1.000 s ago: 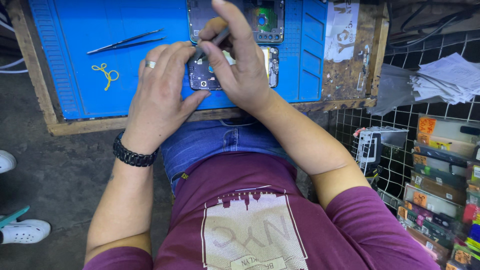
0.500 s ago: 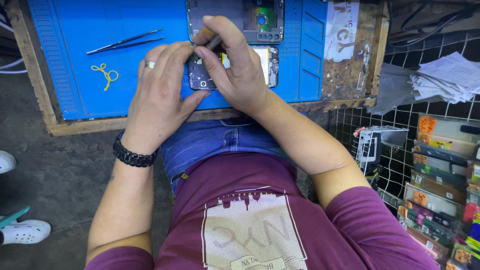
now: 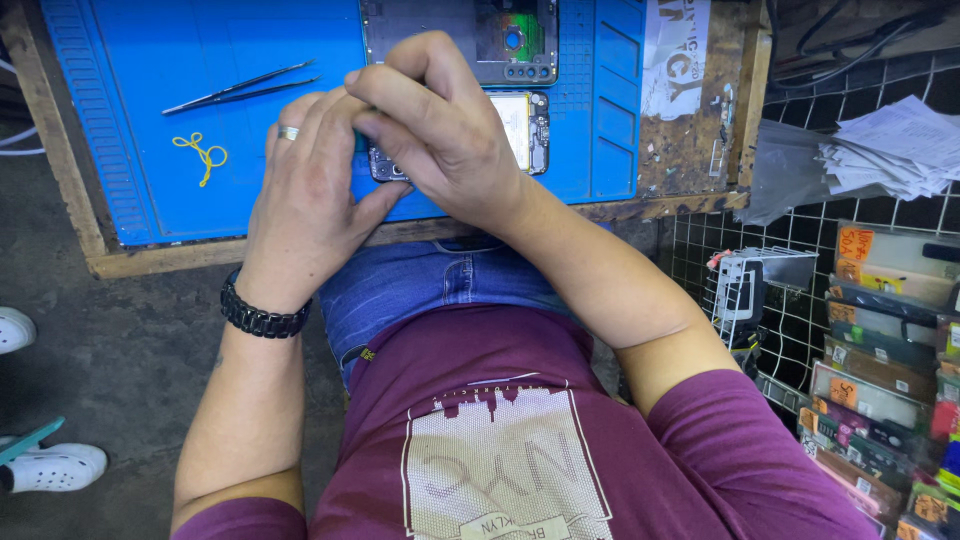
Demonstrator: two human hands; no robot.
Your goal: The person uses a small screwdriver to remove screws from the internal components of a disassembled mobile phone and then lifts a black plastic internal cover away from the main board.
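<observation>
We see both hands meeting over an opened phone point(image 3: 515, 135) lying directly beneath the fingers, long axis crosswise; right hand point(image 3: 440, 130) curled closed above it, left hand point(image 3: 305, 195) steadying its near-left edge.

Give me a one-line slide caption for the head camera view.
Both hands, left hand and right hand, work an opened phone on a blue mat beside tweezers.

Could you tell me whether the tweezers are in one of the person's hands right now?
No, the tweezers lie untouched on the blue mat, to the left of both hands, which are on the opened phone.
</observation>
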